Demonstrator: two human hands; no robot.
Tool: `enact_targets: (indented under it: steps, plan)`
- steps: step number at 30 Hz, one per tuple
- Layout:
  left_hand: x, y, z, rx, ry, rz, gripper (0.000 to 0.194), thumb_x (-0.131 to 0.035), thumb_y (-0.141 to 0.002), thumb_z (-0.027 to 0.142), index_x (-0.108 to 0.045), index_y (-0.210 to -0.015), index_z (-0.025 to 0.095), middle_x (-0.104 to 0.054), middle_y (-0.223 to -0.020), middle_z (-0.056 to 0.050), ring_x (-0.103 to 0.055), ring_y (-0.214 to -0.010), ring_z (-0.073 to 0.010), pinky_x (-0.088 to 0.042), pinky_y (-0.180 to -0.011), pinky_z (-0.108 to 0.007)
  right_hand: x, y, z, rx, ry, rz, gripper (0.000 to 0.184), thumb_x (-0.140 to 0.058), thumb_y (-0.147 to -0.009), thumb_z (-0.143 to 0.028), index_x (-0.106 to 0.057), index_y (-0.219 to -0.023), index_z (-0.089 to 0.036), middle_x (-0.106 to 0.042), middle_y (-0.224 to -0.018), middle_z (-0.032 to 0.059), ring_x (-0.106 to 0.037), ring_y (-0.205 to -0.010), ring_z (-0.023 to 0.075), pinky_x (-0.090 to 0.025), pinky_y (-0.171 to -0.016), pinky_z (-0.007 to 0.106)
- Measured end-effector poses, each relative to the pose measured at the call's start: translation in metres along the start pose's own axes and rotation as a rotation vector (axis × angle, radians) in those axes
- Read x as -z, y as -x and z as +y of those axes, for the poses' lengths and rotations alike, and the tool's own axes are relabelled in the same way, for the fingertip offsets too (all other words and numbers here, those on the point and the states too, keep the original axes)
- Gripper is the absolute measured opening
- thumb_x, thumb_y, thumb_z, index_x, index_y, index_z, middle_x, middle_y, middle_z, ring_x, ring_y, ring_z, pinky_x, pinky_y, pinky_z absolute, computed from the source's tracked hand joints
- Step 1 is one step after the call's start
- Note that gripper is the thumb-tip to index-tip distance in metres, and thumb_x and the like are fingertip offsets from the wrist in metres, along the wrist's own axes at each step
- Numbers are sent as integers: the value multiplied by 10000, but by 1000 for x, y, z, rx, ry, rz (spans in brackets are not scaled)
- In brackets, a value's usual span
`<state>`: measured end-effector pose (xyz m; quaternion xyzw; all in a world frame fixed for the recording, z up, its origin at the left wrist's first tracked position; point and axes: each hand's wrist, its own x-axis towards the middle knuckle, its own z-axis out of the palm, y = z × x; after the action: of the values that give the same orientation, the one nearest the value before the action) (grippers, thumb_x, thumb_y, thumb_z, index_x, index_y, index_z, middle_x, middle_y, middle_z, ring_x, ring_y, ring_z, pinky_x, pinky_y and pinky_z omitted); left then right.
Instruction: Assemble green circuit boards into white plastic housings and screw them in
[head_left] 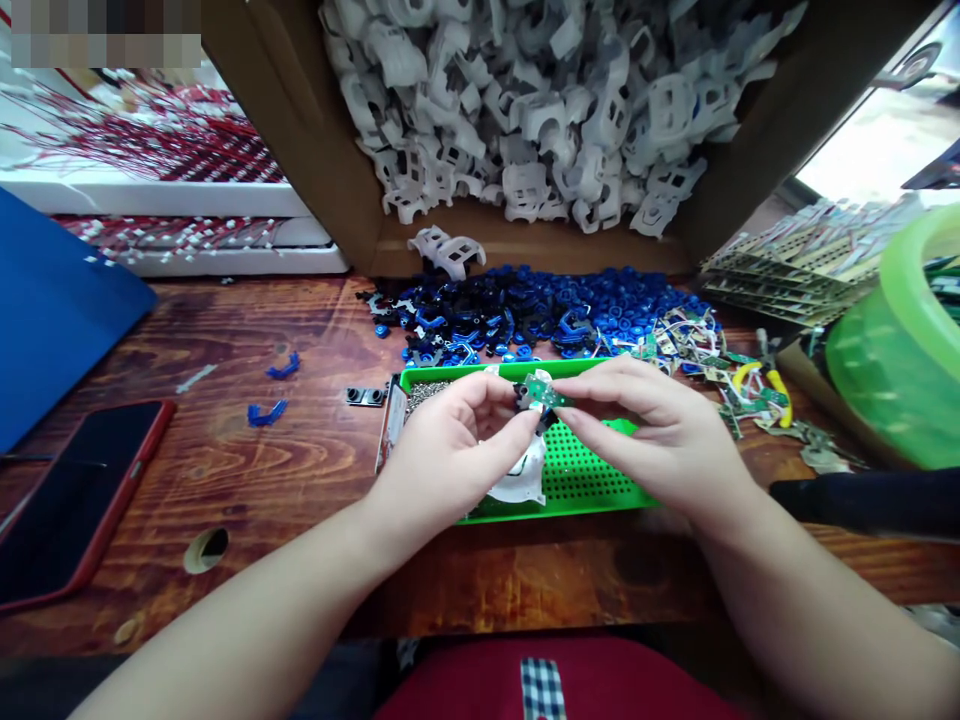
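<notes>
Above a green tray (600, 480) with a perforated floor, both my hands meet at a small green circuit board (551, 392). The thumb and fingers of my left hand (465, 435) pinch its left side, along with a small black plastic part (523, 396) against it. On the board's right edge, the thumb and forefinger of my right hand (649, 420) are closed. A white plastic shell (525, 478) shows just below my left thumb; whether that hand also holds it, I cannot tell. Small metal screws (421, 398) fill the tray's left end.
Behind the tray lie piled blue and black plastic parts (510, 310), below a cardboard box (281, 120) of white shells. Wired circuit boards and yellow-handled pliers (780, 395) lie right, near a green tub (885, 350). A phone (82, 490) and two blue pieces (268, 412) lie left.
</notes>
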<state>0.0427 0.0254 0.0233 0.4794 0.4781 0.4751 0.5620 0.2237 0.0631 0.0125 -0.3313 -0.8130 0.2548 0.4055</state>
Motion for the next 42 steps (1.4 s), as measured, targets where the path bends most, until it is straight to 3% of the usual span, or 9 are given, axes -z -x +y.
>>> enact_targets:
  steps: [8, 14, 19, 28, 32, 36, 42]
  plan:
    - [3, -2, -3, -45, -42, 14, 100, -667, -782, 206, -618, -859, 164, -654, -766, 30, -596, -699, -66, -476, -641, -150, -5, 1, -2, -102, -68, 19, 206, -605, -832, -183, -661, -1025, -229, -646, -951, 11, -600, -902, 80, -533, -766, 183]
    - [1, -1, -2, -90, -55, 17, 101, -659, -791, 189, -616, -881, 174, -653, -787, 36, -598, -727, -54, -479, -674, -132, -8, 4, -5, -96, -91, 70, 242, -603, -829, -148, -653, -1040, -255, -639, -963, 1, -592, -932, 90, -509, -872, 240]
    - [2, 0, -5, -74, 23, -6, 108, -643, -809, 200, -597, -907, 202, -653, -849, 39, -613, -817, -70, -495, -771, -166, -14, 7, -3, -29, -41, 117, 296, -567, -843, -106, -631, -1084, -264, -613, -984, 10, -582, -943, 89, -515, -870, 242]
    - [4, 4, -3, -169, -44, -9, 109, -632, -810, 158, -612, -902, 214, -652, -841, 45, -598, -775, -55, -479, -720, -137, -18, 11, -5, 108, 97, 138, 383, -533, -855, -92, -568, -1194, -265, -569, -1029, 44, -569, -971, 112, -541, -846, 252]
    - [4, 4, -1, -62, 56, 38, 113, -664, -785, 201, -610, -885, 197, -683, -872, 13, -637, -796, -94, -504, -750, -193, -20, 10, -9, 85, 83, 160, 356, -551, -847, -107, -589, -1170, -250, -578, -990, 39, -574, -943, 106, -540, -845, 239]
    - [3, 3, 1, 80, 104, 86, 155, -701, -747, 248, -607, -853, 185, -694, -760, 13, -649, -678, -104, -517, -671, -207, -21, 10, -10, 35, 57, 144, 346, -549, -850, -116, -594, -1168, -245, -585, -978, 39, -574, -932, 107, -534, -852, 252]
    - [1, 3, 1, 23, 56, 66, 128, -689, -760, 235, -605, -848, 193, -707, -789, 13, -664, -717, -109, -520, -689, -203, -19, 10, -10, -12, -23, 140, 294, -557, -848, -120, -608, -1118, -227, -597, -965, 36, -575, -909, 104, -526, -821, 250]
